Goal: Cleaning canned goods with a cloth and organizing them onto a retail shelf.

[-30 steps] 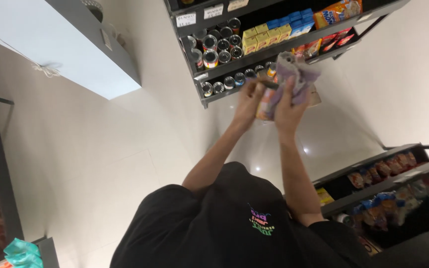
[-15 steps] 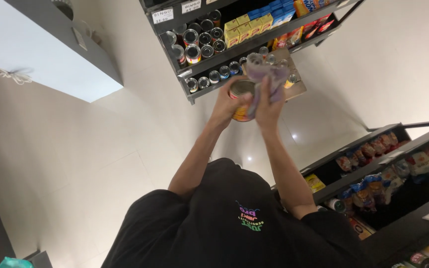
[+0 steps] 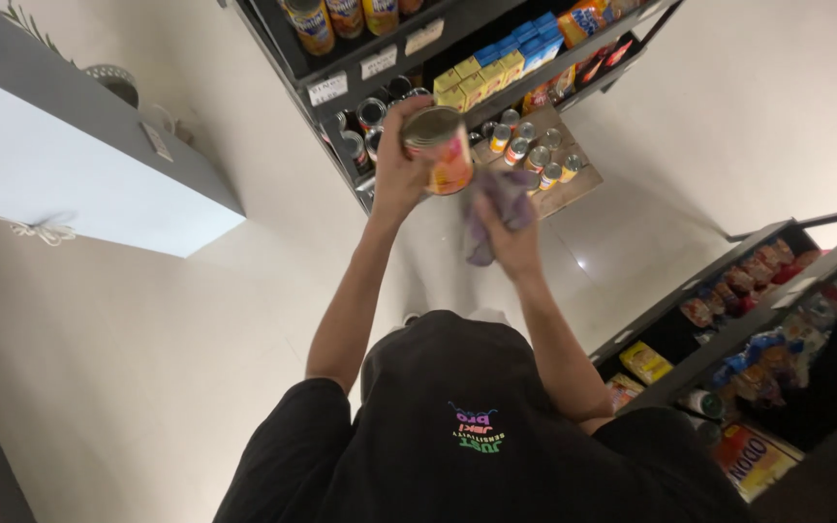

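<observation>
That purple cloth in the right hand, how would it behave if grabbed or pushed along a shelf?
Probably floppy: the purple cloth droops in folds below the right hand. It likely weighs little and would bunch rather than slide, unlike the rigid can in the left hand.

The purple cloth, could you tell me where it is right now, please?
In the head view the purple cloth hangs from the right hand, just right of the orange can gripped by the left hand, below the shelves.

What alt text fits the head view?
A person's left hand grips an orange-labelled metal can while the right hand holds a crumpled purple cloth beside it, in front of dark store shelves stocked with cans and boxes.
</observation>
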